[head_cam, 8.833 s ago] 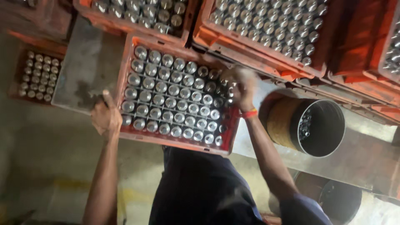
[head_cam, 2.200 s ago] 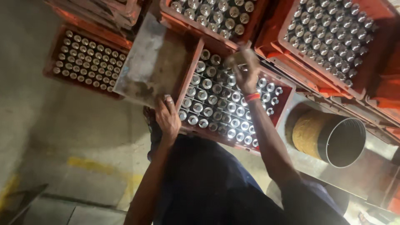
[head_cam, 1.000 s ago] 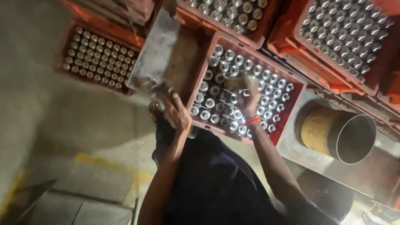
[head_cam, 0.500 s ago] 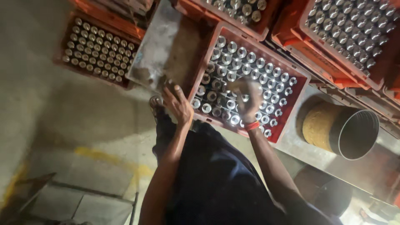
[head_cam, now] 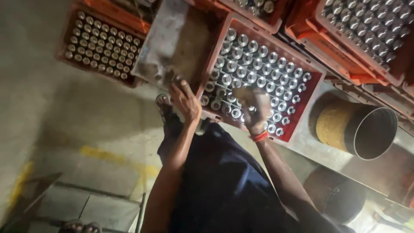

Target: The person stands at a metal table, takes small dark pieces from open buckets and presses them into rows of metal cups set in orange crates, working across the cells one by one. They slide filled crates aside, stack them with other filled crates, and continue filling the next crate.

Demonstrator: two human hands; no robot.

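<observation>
A red plastic crate [head_cam: 311, 96] packed with rows of shiny metal cylinders [head_cam: 258, 64] stands in front of me. My left hand [head_cam: 185, 101] lies on the crate's near left corner, with its fingers over the rim. My right hand [head_cam: 255, 110], a red band at the wrist, is down among the cylinders near the crate's front edge. Its fingers are curled, and whether they hold a cylinder is hidden.
A dirty metal tray [head_cam: 177, 43] lies left of the crate. Another crate of cylinders [head_cam: 101, 47] sits on the floor farther left, and more crates [head_cam: 366, 30] are at the upper right. A rusty round drum [head_cam: 358, 129] and a dark bucket [head_cam: 336, 198] stand to the right. A yellow line [head_cam: 108, 155] marks the floor.
My right hand has come from the crate's far edge down to its near side, among the cylinders. My left hand has stayed at the near left corner.
</observation>
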